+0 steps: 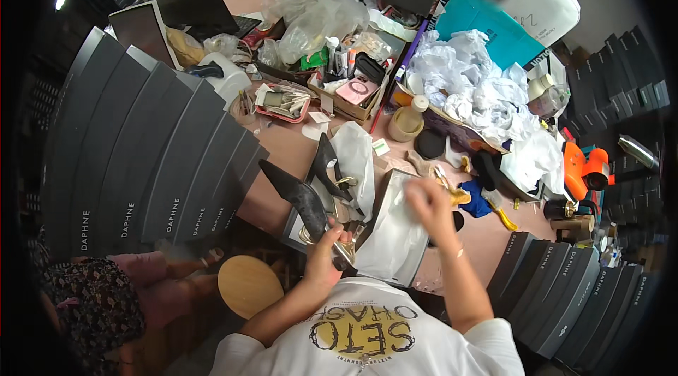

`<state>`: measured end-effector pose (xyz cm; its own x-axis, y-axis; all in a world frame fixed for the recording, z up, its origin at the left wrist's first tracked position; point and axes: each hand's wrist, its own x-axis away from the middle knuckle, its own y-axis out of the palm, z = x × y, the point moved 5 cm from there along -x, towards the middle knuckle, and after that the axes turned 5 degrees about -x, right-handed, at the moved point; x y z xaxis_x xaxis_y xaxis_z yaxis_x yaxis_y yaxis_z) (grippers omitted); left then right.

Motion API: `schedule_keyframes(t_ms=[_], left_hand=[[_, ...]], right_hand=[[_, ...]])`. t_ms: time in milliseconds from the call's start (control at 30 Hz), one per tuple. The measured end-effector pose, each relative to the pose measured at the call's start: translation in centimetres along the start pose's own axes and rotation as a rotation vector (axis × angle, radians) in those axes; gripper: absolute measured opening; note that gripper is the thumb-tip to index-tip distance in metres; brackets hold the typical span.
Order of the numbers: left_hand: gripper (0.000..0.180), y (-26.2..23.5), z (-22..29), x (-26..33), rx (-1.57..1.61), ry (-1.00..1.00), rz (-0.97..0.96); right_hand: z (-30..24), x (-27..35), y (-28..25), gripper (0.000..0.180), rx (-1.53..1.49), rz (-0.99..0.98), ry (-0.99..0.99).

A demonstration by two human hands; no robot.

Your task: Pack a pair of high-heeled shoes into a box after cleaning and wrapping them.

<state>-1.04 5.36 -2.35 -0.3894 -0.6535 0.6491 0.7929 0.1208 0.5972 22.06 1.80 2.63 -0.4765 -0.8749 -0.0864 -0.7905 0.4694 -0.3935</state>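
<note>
My left hand (326,257) is wrapped round the heel end of a black pointed shoe (293,189), its toe aimed up and to the left. Just beyond it stands a second black pointed shoe (325,164), with white wrapping paper (354,157) beside it. Below them lies an open grey shoebox (413,266) lined with white tissue paper (385,238). Over the right side of this box hovers my right hand (427,208), slightly blurred, with curled fingers. Whatever it may hold is hidden.
Stacked dark shoeboxes rise at the left (159,157) and lower right (579,298). A carton of crumpled white paper (470,79), a squeeze bottle (407,120), a blue cloth (477,199) and a yellow-handled brush (505,217) lie ahead. By a round wooden stool (248,286) is another person.
</note>
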Motion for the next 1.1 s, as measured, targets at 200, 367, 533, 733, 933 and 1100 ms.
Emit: schedule_keyframes(t_ms=[200,367,533,733,933,1100], left_hand=[[0.023,1.0,0.1,0.0,-0.088,0.052,-0.151],[0.02,1.7,-0.2,1.8,-0.267,0.042,-0.168],[0.027,2.6,0.3,1.9,-0.236,0.046,-0.225],[0.024,6.0,2.8,5.2,-0.292,0.196,-0.347],[0.022,3.3,1.6,4.3,-0.205,0.113,-0.247],[0.026,3.1,1.4,4.8,-0.325,0.1,-0.239]], right_hand=[[-6.1,9.9,4.2,0.023,-0.002,0.089,-0.118],[-6.1,10.6,5.4,0.027,0.081,0.139,-0.219],[-5.3,12.6,6.8,0.022,-0.101,0.082,-0.149],[-7.5,12.4,5.1,0.016,-0.09,0.183,-0.125],[-9.7,11.4,3.1,0.025,0.079,0.218,-0.319],[-8.1,11.4,5.4,0.026,0.076,0.142,-0.291]])
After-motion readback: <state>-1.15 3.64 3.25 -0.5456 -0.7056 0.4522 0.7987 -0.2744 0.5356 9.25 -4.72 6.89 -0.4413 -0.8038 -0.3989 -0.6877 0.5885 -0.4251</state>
